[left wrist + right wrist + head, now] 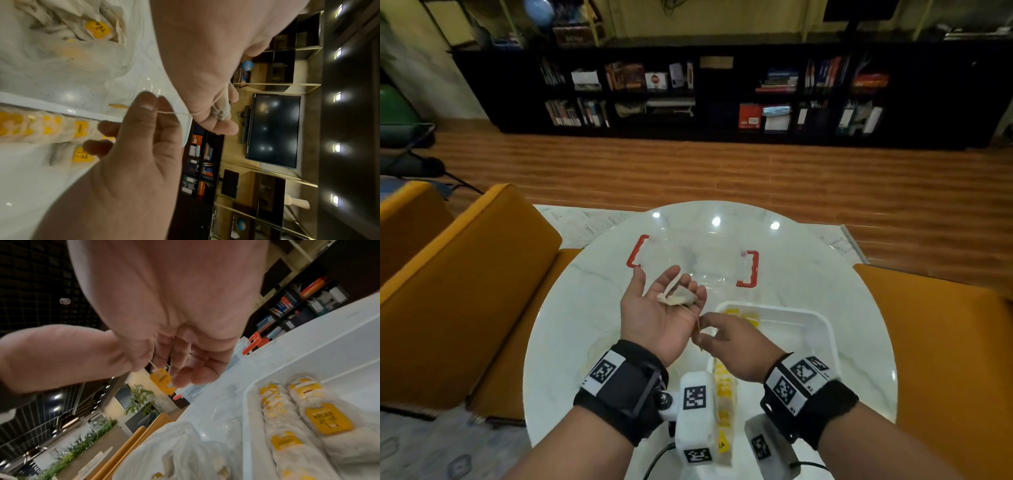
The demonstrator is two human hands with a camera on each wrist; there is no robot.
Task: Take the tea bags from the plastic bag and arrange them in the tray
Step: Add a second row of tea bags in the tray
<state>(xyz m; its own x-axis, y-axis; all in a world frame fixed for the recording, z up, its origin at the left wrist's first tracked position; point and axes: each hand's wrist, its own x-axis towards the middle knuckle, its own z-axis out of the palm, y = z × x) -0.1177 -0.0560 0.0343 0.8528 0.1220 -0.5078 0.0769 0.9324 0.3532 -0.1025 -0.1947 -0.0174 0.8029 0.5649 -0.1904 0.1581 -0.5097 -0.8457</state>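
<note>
Tea bag (681,295) on left palm (654,317)

From head height we look forward and down over the round white marble table (571,308) toward the low black bookshelf (722,92). Both wrist views sit very close behind the hands, rolled sideways; they share the white rectangular plastic tray (245,395) and the bookshelf.

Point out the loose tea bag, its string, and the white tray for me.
tea bag (683,295): head view, on its pouch lying in the open left palm.
string (172,112): left wrist view, mid-length, by the right fingertips.
white tray (825,320): head view, far right rim corner.
</note>
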